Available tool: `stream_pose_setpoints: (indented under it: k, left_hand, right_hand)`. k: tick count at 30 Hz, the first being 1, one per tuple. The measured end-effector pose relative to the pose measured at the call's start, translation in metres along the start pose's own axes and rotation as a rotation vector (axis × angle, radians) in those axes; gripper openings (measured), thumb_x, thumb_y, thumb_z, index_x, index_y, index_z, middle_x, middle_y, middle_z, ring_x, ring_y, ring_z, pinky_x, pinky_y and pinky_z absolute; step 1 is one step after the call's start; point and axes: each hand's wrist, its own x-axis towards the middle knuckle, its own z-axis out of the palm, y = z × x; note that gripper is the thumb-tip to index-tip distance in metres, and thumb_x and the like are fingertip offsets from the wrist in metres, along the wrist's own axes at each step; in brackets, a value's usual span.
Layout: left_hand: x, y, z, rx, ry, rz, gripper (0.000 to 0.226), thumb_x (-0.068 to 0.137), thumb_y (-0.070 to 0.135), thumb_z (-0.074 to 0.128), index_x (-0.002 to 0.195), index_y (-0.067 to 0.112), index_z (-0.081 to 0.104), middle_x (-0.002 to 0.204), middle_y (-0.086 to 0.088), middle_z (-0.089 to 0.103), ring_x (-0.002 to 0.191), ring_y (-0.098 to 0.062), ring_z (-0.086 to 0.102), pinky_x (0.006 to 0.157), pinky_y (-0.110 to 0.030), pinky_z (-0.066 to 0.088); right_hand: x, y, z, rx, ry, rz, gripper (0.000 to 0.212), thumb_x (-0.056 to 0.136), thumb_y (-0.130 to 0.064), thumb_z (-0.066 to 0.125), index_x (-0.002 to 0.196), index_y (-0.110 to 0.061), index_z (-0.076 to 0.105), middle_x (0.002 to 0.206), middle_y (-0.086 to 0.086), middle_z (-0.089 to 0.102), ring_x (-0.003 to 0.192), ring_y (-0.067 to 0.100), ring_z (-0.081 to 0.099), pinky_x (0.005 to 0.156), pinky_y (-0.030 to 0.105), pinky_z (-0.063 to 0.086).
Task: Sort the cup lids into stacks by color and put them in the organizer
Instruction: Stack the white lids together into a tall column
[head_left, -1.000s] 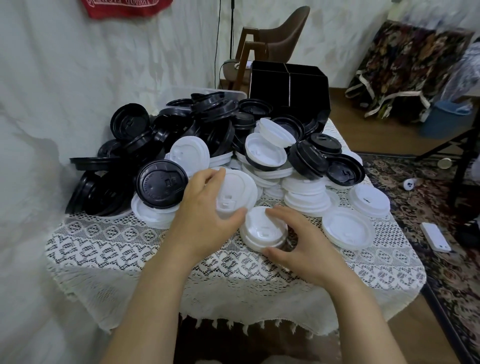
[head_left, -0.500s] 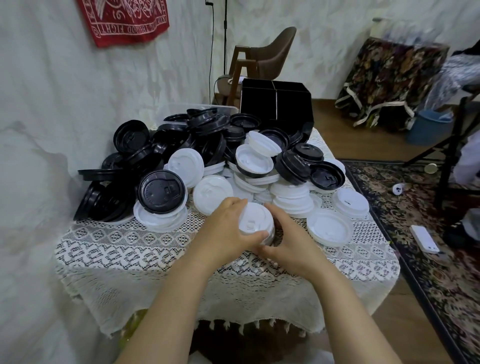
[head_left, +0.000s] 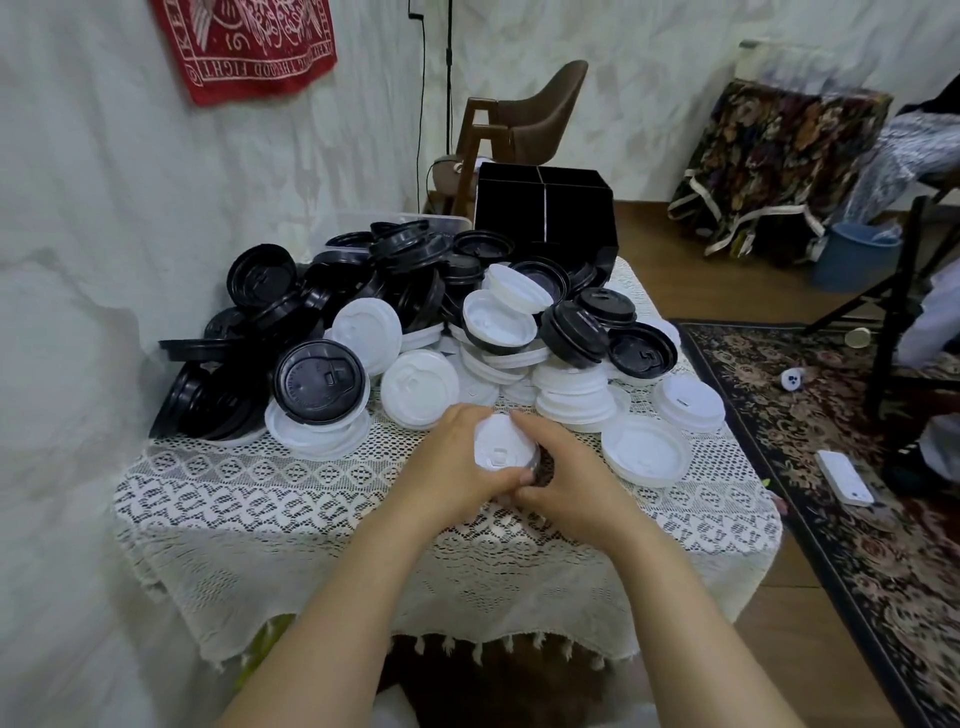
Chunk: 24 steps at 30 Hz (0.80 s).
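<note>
Left hand (head_left: 451, 460) and right hand (head_left: 569, 486) clasp white lids (head_left: 505, 440); organizer (head_left: 545, 215) behind.

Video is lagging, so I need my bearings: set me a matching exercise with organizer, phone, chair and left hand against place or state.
1. organizer
2. phone
3. chair
4. left hand

a. on the rug
b. grips a white lid
c. beyond the table
d. on the table's far edge

Pairs: 1-d, 2-a, 3-c, 4-b.

White lids (head_left: 506, 447), black organizer (head_left: 545, 218)
</note>
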Motion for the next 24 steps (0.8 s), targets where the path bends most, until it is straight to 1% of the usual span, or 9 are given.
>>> stream_pose_setpoints:
  k: [3,6,8,13,14,17,19,22,24]
  left_hand:
    - [0.002,-0.004,-0.008,-0.091,-0.077,-0.025,0.077,0.072,0.035,0.083,0.137,0.024,0.043,0.128,0.008,0.047,0.112,-0.011,0.046,0.090,-0.026,0.042]
    - [0.002,-0.007,-0.015,-0.137,-0.144,-0.016,0.077,0.072,0.021,0.084,0.137,0.023,0.043,0.125,0.008,0.050,0.116,-0.012,0.048,0.084,-0.015,0.041]
    - [0.000,-0.007,-0.016,-0.128,-0.152,0.005,0.078,0.072,0.019,0.084,0.137,0.023,0.042,0.123,0.009,0.049,0.115,-0.010,0.048,0.077,-0.008,0.038]
    - [-0.004,-0.005,-0.013,-0.129,-0.147,0.021,0.080,0.071,0.017,0.084,0.138,0.022,0.041,0.123,0.010,0.047,0.118,-0.011,0.047,0.095,-0.025,0.042]
    - [-0.004,-0.006,-0.013,-0.126,-0.148,0.014,0.082,0.072,0.017,0.084,0.140,0.021,0.039,0.124,0.010,0.046,0.118,-0.012,0.046,0.094,-0.026,0.044]
    - [-0.002,-0.006,-0.014,-0.127,-0.169,-0.025,0.087,0.073,0.014,0.083,0.144,0.023,0.035,0.127,0.009,0.044,0.115,-0.014,0.046,0.074,-0.017,0.047]
    - [0.000,-0.007,-0.013,-0.119,-0.173,-0.029,0.087,0.073,0.014,0.083,0.144,0.024,0.034,0.130,0.008,0.044,0.114,-0.013,0.045,0.067,-0.012,0.044]
    - [0.001,-0.007,-0.013,-0.105,-0.171,-0.017,0.082,0.075,0.015,0.081,0.142,0.026,0.035,0.129,0.009,0.044,0.111,-0.013,0.047,0.063,-0.013,0.047]
    - [0.002,-0.007,-0.013,-0.096,-0.166,-0.010,0.081,0.075,0.015,0.081,0.141,0.026,0.036,0.127,0.010,0.044,0.111,-0.013,0.047,0.063,-0.013,0.046]
  right_hand:
    - [0.000,-0.005,-0.002,-0.022,0.000,0.000,0.077,0.077,-0.014,0.081,0.144,-0.023,0.043,0.122,-0.023,0.048,0.116,0.002,0.045,0.092,0.009,0.037]
    - [0.001,-0.008,-0.005,-0.035,-0.014,0.021,0.083,0.074,-0.025,0.083,0.145,-0.024,0.040,0.131,-0.015,0.051,0.120,0.006,0.046,0.095,0.021,0.038]
    - [0.000,-0.012,-0.006,-0.023,-0.019,0.026,0.083,0.073,-0.025,0.084,0.144,-0.023,0.042,0.126,-0.016,0.051,0.119,0.006,0.047,0.093,0.022,0.039]
    - [-0.014,-0.016,-0.012,-0.026,-0.001,-0.040,0.070,0.081,-0.013,0.073,0.143,-0.025,0.043,0.137,-0.010,0.049,0.117,0.001,0.044,0.095,0.020,0.041]
    - [-0.019,-0.016,-0.017,0.008,0.083,-0.036,0.066,0.083,-0.008,0.067,0.143,-0.024,0.043,0.136,-0.008,0.049,0.118,0.002,0.045,0.096,0.021,0.042]
    - [-0.028,-0.006,-0.037,0.028,0.559,-0.006,0.051,0.086,-0.003,0.059,0.134,-0.018,0.052,0.123,-0.005,0.054,0.114,0.010,0.052,0.101,0.033,0.045]
    - [-0.031,0.007,-0.047,-0.015,0.692,0.087,0.053,0.085,-0.008,0.062,0.135,-0.017,0.049,0.127,-0.002,0.049,0.123,0.017,0.045,0.104,0.037,0.041]
    - [-0.031,0.028,-0.043,-0.168,0.431,0.266,0.080,0.082,-0.029,0.071,0.149,-0.020,0.028,0.153,0.002,0.027,0.142,0.021,0.020,0.114,0.041,0.024]
    - [-0.029,0.039,-0.036,-0.285,0.365,0.302,0.078,0.084,-0.035,0.069,0.149,-0.019,0.029,0.158,0.003,0.021,0.146,0.022,0.013,0.117,0.041,0.019]
